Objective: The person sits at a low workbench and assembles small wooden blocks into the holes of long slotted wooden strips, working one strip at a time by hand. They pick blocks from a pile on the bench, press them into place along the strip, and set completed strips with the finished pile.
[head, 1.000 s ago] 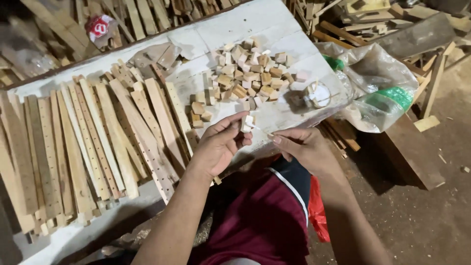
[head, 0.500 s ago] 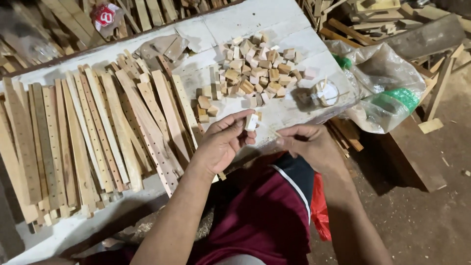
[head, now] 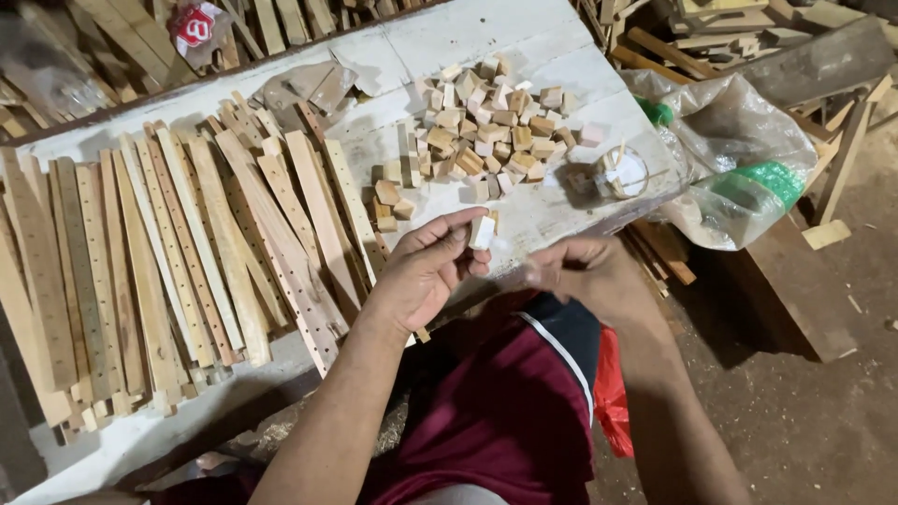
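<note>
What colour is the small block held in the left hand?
Pale, whitish wood: the small block in the left hand, head view.

Drilled wooden slats (head: 187, 252) lay side by side on the white table (head: 524, 47); a clear plastic bag (head: 739, 159) hung beside it.

left hand (head: 426, 271) pinching, right hand (head: 585, 273) curled close

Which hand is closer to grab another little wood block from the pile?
Probably the right hand. It looks empty and sits nearer the pile of small wooden blocks. The left hand is already pinching a small block in its fingertips.
</note>
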